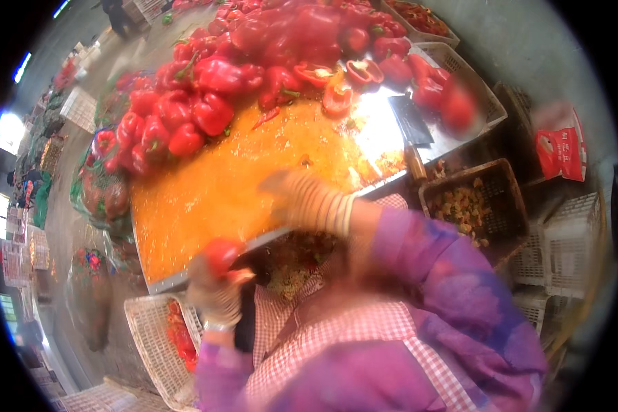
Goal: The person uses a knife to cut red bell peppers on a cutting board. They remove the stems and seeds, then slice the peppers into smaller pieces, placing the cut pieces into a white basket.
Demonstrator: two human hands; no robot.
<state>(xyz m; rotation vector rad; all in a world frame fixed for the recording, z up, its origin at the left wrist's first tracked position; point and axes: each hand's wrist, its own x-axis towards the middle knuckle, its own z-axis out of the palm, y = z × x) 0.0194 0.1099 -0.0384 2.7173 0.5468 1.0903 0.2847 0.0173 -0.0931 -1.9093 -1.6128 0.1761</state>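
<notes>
My left hand [213,288], in a light glove, is closed around a piece of red bell pepper [224,256] just off the front edge of the orange-stained metal table [201,206]. My right hand [306,201], gloved and blurred by motion, is over the table's front edge; whether it holds anything cannot be told. Whole red bell peppers [175,113] are heaped along the far side. A halved red pepper [364,72] lies cut side up at the heap's right. The cleaver [411,121] rests at the table's right, its wooden handle over the edge.
A white plastic crate [149,340] with red pepper pieces stands below my left hand. To the right is a dark crate [515,206] holding pepper cores. Stacked white crates [571,247] stand farther right. Net bags of peppers [103,195] lie left of the table.
</notes>
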